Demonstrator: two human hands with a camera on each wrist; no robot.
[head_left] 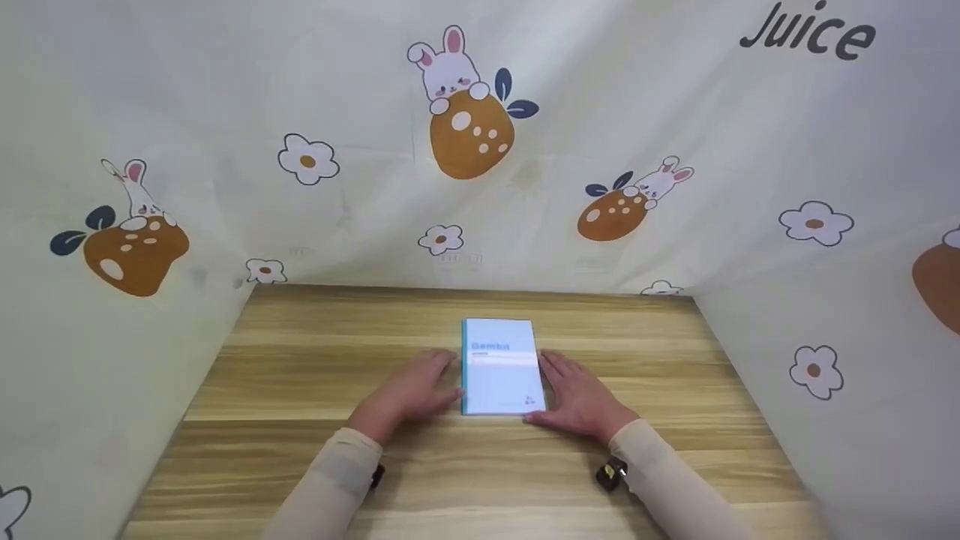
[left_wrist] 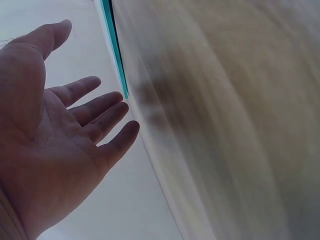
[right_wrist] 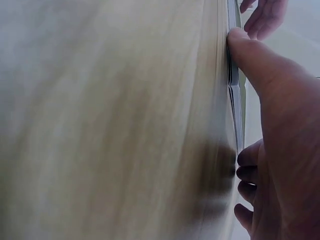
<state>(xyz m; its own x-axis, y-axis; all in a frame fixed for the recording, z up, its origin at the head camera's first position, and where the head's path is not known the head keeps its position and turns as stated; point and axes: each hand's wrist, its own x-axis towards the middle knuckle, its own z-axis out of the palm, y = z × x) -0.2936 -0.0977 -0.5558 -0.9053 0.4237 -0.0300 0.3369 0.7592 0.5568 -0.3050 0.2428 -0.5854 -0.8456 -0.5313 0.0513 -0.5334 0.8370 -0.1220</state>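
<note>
A white book (head_left: pixel 501 382) with a teal spine and "Gambit" lettering lies flat on the wooden table. On its spine side is my left hand (head_left: pixel 414 388), fingers apart and relaxed, the thumb tip right at the spine. In the left wrist view, that palm (left_wrist: pixel 55 145) shows bare beside the teal spine (left_wrist: pixel 114 45), with nothing held. My right hand (head_left: pixel 585 397) is along the opposite side, thumb at the lower right corner and fingertips by the right edge. The right wrist view shows the thumb (right_wrist: pixel 250 55) against the page edges (right_wrist: pixel 233 70), other fingers loosely bent.
The wooden table (head_left: pixel 315 322) extends around the book. A pale curtain (head_left: pixel 360 217) printed with rabbits, fruit and flowers encloses its back and sides. A small black device (head_left: pixel 611 474) sits by the right wrist.
</note>
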